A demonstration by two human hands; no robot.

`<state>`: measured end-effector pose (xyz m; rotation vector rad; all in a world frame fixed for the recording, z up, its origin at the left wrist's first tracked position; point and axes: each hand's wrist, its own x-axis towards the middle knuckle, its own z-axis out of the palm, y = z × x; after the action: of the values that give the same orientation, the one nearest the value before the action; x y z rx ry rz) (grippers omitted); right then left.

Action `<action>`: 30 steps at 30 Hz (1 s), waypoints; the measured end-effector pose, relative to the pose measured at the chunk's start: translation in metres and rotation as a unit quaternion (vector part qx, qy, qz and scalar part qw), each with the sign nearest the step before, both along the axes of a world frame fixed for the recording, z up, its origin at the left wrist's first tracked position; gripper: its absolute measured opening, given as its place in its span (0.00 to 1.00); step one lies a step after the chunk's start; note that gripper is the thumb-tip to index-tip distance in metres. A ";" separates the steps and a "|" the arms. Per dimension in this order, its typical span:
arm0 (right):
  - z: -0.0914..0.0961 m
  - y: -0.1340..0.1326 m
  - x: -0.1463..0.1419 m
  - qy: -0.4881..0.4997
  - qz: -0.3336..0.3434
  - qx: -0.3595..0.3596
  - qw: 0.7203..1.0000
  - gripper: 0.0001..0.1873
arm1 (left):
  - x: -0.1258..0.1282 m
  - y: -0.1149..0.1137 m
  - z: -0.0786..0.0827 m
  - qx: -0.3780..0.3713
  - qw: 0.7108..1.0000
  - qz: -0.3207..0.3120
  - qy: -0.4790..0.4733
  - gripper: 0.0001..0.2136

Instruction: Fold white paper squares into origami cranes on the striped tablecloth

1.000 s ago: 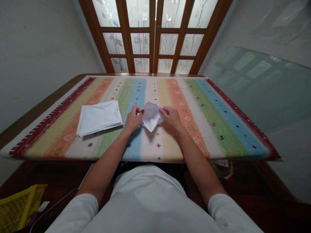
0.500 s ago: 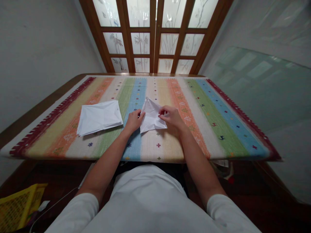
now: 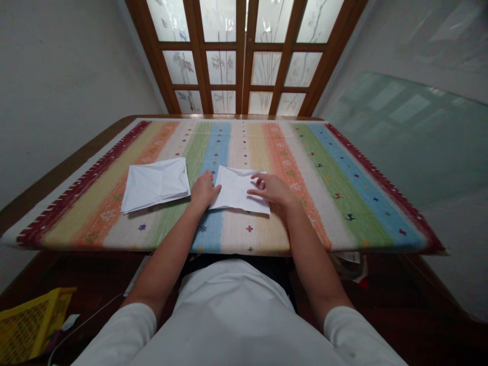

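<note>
A creased white sheet of paper [image 3: 234, 190] lies spread out in front of me on the striped tablecloth [image 3: 249, 239]. At its left edge is my left hand [image 3: 204, 190], thumb apart from the fingers and the thumb tip at the paper's border. Over the right part of the sheet hovers my right hand [image 3: 272, 188], thumb and forefinger apart with nothing between them; whether a fingertip touches the paper I cannot tell. A stack of folded white paper [image 3: 156, 180] rests to the left of my left hand.
The cloth covers a wooden table [image 3: 95, 145]. Beyond its far side stand wooden doors with glass panes [image 3: 246, 61]. A glass sheet [image 3: 412, 127] leans on the right wall. Low on the left is a yellow plastic basket [image 3: 38, 320], with a thin cable [image 3: 91, 312] nearby.
The sheet between my hands was partly folded with a raised peak; now it is opened out flatter and wider. My right hand has let go of it, and my left hand has shifted left.
</note>
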<state>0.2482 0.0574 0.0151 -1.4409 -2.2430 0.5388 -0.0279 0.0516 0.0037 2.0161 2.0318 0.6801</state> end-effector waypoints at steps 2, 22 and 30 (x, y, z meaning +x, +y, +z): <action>-0.005 -0.001 -0.005 -0.036 0.001 0.034 0.999 0.30 | 0.006 -0.004 -0.001 0.041 0.997 -0.054 0.023 0.09; -0.047 0.005 -0.025 -0.096 0.044 0.021 0.994 0.46 | 0.025 -0.015 -0.024 -0.022 0.959 -0.257 0.120 0.27; -0.035 0.004 -0.016 -0.090 0.000 0.067 0.994 0.37 | 0.029 -0.023 -0.019 -0.044 0.942 -0.298 0.149 0.43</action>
<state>0.2318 0.0610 -0.0198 -1.4736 -2.3668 0.2596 0.0008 0.0283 -0.0149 2.6065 1.3946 0.1648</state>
